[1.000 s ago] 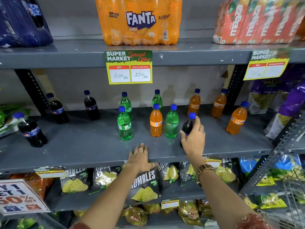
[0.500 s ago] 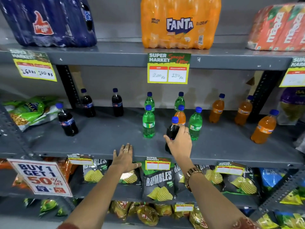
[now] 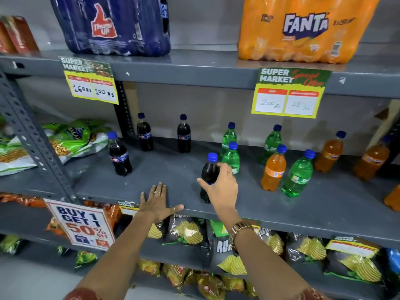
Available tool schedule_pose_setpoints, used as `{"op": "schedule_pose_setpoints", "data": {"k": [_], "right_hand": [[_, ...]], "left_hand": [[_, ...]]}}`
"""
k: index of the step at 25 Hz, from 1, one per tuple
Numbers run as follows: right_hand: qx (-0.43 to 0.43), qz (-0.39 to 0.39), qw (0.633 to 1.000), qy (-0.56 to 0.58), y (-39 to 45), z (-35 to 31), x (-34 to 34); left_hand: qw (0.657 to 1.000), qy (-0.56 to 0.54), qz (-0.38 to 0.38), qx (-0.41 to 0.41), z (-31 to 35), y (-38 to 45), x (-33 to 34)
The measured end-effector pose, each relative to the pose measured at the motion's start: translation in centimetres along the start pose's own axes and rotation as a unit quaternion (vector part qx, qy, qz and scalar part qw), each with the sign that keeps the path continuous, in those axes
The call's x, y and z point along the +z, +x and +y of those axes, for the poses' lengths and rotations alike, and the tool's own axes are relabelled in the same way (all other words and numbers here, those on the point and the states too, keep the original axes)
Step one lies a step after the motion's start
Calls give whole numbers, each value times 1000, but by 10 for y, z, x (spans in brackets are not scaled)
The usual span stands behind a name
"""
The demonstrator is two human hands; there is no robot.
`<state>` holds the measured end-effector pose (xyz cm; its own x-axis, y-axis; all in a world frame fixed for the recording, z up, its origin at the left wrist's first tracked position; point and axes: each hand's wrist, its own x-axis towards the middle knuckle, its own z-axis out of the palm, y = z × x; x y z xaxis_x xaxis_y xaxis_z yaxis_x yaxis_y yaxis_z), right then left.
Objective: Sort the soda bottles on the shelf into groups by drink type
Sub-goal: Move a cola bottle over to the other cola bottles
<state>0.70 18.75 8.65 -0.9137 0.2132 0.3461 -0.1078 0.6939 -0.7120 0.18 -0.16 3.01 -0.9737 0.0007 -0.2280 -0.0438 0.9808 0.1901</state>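
Note:
My right hand [image 3: 220, 187] is wrapped around a dark cola bottle [image 3: 209, 169] with a blue cap, near the front of the grey middle shelf [image 3: 173, 176]. My left hand [image 3: 157, 201] lies flat, fingers spread, on the shelf's front edge. Three more cola bottles stand to the left: one in front [image 3: 119, 154], two at the back [image 3: 144, 133] [image 3: 184, 135]. Green soda bottles [image 3: 231, 158] [image 3: 298, 174] [image 3: 271, 141] and an orange one [image 3: 273, 168] are mixed in the middle. Other orange bottles [image 3: 330, 151] [image 3: 371, 160] stand at the right.
Large Thums Up [image 3: 112, 24] and Fanta [image 3: 303, 29] multipacks sit on the shelf above, with price tags [image 3: 290, 94] hanging from its edge. Snack bags [image 3: 71, 137] lie left of a perforated upright [image 3: 32, 137]. Chip packets [image 3: 186, 232] fill the shelf below.
My right hand has carried the cola bottle leftwards, away from the orange and green bottles. The view has swung left with it. My left hand stays flat on the shelf edge.

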Motion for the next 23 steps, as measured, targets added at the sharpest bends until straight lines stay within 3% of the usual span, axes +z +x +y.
{"op": "schedule_pose_setpoints", "data": {"k": [12,23], "right_hand": [[-24,-13,1000,-2,31,-48,74],[-29,-11,999,-27,40,-73,109]], "left_hand": [[993,-34,106,28,-21,9,17],[995,-34,97,14,-24,10,17]]}}
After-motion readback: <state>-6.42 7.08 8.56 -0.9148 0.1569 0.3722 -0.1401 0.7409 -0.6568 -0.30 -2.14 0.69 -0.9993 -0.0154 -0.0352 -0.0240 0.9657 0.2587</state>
